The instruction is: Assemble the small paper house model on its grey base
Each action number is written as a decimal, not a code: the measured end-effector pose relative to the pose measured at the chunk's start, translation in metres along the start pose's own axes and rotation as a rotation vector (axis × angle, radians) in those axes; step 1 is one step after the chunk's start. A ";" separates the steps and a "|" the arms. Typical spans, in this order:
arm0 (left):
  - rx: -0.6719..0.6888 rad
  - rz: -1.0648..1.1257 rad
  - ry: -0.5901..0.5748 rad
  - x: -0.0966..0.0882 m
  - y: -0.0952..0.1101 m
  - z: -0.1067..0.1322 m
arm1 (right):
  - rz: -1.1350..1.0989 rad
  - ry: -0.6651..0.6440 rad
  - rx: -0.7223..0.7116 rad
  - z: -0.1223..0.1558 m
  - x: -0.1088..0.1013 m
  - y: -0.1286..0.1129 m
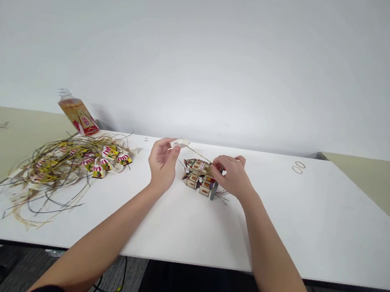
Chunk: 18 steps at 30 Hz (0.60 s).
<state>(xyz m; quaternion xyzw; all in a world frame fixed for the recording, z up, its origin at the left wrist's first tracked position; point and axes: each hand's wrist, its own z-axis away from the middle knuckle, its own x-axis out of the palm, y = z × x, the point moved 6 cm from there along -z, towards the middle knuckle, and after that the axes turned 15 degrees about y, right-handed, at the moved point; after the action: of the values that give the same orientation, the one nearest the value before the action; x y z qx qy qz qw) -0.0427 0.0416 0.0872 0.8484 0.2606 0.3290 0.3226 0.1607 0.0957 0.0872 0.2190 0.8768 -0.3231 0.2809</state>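
Observation:
Between thumb and fingers, my left hand (163, 163) pinches a small white piece (180, 142), whose kind I cannot make out. A thin brownish cord (199, 154) runs from it to my right hand (229, 172), which is closed on the cord's other end. Just under the cord lies a model of little houses (198, 178), cream-walled with printed windows and dark roofs, tipped on its side. The grey base (214, 191) of the model faces right, and thin dark wires (223, 198) stick out beyond it. My right fingers are right beside the base and partly hide the model's top.
On the white table (185, 238), a tangled heap of cords (57, 164) with several small red, white and yellow house pieces (104, 164) lies at left. Behind it a drink bottle (79, 115) leans. Two thin rings (298, 167) lie at right. A white wall (203, 63) closes the back.

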 end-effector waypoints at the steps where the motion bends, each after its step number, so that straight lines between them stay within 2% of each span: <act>1: -0.008 -0.001 -0.013 0.000 -0.002 0.000 | 0.017 0.003 0.009 0.000 0.000 0.003; 7: -0.107 0.021 -0.143 0.008 -0.011 0.007 | 0.130 0.056 0.042 -0.002 0.000 0.022; 12: -0.185 -0.017 -0.299 0.015 -0.012 0.019 | 0.152 0.006 0.023 -0.003 0.001 0.020; 15: -0.099 -0.069 -0.444 0.019 -0.010 0.031 | 0.110 -0.022 0.034 -0.003 0.001 0.017; 18: 0.094 -0.142 -0.545 0.021 -0.006 0.042 | 0.088 -0.032 0.042 -0.001 0.001 0.017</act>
<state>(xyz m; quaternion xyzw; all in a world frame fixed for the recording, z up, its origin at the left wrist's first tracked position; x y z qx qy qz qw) 0.0001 0.0441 0.0669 0.8991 0.2380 0.0529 0.3635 0.1689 0.1087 0.0800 0.2580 0.8548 -0.3323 0.3039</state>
